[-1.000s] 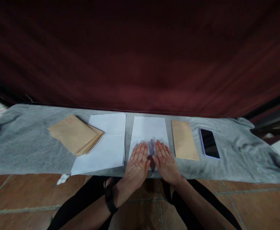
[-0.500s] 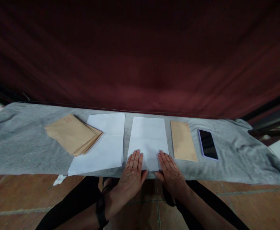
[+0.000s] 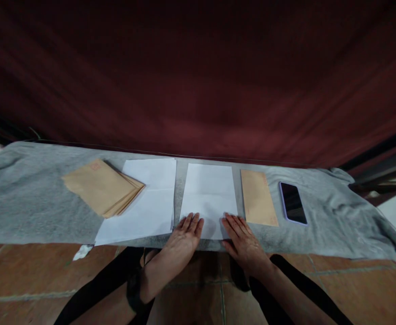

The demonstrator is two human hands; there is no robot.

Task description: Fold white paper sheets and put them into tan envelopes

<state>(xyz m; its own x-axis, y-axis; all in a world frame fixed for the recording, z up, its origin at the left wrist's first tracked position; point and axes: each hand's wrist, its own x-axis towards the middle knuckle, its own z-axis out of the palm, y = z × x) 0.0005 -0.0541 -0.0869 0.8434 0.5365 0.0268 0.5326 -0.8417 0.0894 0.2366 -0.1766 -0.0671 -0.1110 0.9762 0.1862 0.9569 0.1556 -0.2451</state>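
1. While the head view shows the left hand (image 3: 182,239) and right hand (image 3: 245,243) flattened, grasping nothing, the white sheet (image 3: 209,187) lies partly under them, extending ahead.
2. It is probably light, limp, easily creased; the corners beside the hands seem best for pinching.

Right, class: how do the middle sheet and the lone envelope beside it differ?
The sheet is white; the envelope is brown.
The sheet is larger, the envelope smaller and narrower.
The left hand and right hand rest on the sheet; neither touches the envelope.
Both lie flat on the grey cloth.
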